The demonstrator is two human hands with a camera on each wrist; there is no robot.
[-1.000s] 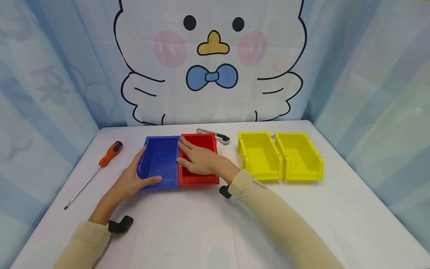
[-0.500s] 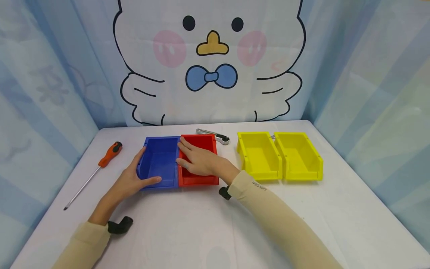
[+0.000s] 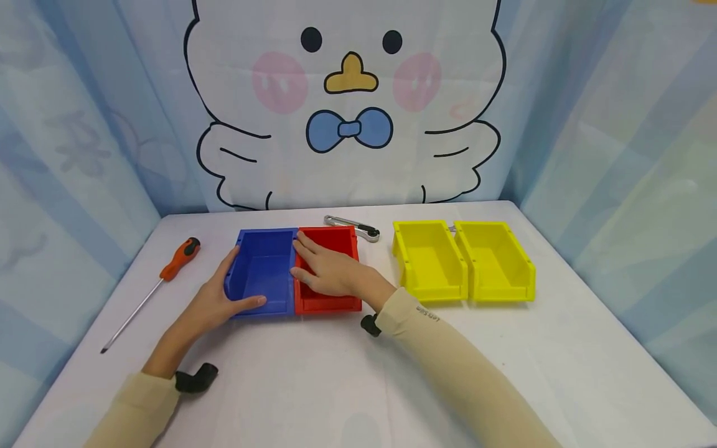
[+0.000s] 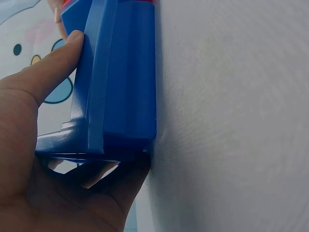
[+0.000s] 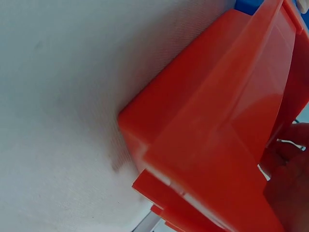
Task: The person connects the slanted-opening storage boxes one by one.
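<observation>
1. Fingers [image 3: 228, 261] of the left hand [image 3: 215, 303] are gripping the blue bin [image 3: 263, 267], thumb resting on its near rim.
2. Right hand [image 3: 330, 270]: straight fingers are lying across the red bin [image 3: 333, 303], apparently touching its left wall.
3. Both bins are standing side by side on the table [image 3: 313, 386].

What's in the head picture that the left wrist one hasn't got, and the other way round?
Only head: the orange-handled screwdriver, silver wrench and two yellow bins.
Only left wrist: the near outer wall of the blue bin beneath its lip.
Both: the blue bin, left hand's grip, part of the red bin, white tabletop and cartoon bird.
</observation>
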